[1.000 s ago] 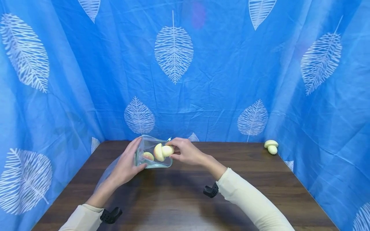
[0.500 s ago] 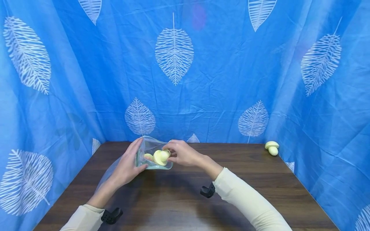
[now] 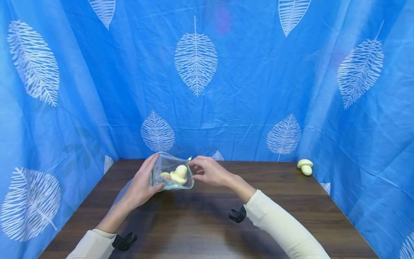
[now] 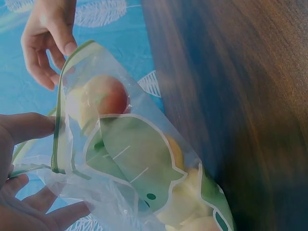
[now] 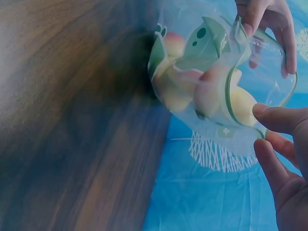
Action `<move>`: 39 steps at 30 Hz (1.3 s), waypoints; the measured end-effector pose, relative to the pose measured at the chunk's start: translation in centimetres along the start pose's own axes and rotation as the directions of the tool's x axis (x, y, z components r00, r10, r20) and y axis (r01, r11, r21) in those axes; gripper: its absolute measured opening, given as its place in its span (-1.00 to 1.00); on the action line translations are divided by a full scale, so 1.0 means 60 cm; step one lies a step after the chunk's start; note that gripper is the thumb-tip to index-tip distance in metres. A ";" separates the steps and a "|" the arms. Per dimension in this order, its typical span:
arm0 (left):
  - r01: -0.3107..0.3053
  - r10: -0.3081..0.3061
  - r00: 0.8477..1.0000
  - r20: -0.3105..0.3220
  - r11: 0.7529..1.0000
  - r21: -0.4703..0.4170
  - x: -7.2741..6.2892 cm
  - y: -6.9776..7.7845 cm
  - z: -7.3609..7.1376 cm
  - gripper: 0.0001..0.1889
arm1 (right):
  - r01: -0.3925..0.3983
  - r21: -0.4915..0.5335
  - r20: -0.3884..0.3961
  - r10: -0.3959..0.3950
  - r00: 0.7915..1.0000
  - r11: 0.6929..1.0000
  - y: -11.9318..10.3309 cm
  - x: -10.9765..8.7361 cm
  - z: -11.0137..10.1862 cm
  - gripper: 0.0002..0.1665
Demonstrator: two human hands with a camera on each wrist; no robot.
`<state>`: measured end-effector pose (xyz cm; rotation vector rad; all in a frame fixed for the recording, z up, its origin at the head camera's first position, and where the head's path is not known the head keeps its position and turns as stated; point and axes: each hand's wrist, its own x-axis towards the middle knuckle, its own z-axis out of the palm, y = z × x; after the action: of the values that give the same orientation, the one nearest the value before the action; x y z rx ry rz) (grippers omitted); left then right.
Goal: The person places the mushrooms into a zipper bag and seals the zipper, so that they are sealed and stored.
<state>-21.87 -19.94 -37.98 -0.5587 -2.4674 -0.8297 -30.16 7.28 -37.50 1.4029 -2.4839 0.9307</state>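
My left hand [image 3: 140, 181] grips a clear zip bag [image 4: 127, 175] with a pale green rim and a green leaf print, holding its mouth wide toward the right. Just inside the mouth a cream toy mushroom [image 3: 178, 175] lies with its stem up. Several more cream and reddish rounded pieces show through the plastic deeper in the bag. My right hand [image 3: 210, 171] is at the right edge of the mouth, thumb and fingers apart and holding nothing, fingertips right at the rim. In the right wrist view its fingertips [image 5: 262, 109] are close to the mushroom's stem.
Another cream mushroom [image 3: 305, 167] lies at the far right corner of the dark wooden table [image 3: 194, 223]. A blue curtain [image 3: 233, 90] with white leaf prints encloses the back and both sides.
My right hand lowered the mushroom into the bag's mouth, let go of it, and drew back slightly right. The mushroom tipped stem up. My left hand stays on the bag.
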 end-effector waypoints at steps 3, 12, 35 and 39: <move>0.004 -0.004 1.000 0.001 1.000 -0.003 0.001 0.000 -0.001 0.06 | 0.007 0.005 -0.021 -0.006 1.000 1.000 0.009 -0.010 -0.007 -0.48; 0.028 -0.028 1.000 0.013 1.000 0.002 0.004 0.002 -0.010 0.07 | -0.010 -0.051 -0.074 0.006 0.997 0.999 0.042 -0.051 -0.035 -0.49; 0.116 -0.117 0.992 0.043 0.993 0.011 0.011 0.005 -0.068 0.12 | -0.283 -0.156 -0.238 0.242 0.940 0.946 0.151 -0.198 -0.149 -0.48; 0.139 -0.139 0.989 0.044 0.990 0.008 0.013 0.009 -0.077 0.13 | -0.335 -0.150 -0.261 0.290 0.921 0.930 0.168 -0.216 -0.164 -0.47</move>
<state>-20.82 -22.34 -34.02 -0.4109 -2.5724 -0.8729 -32.84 26.14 -39.40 0.7974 -2.5740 0.8236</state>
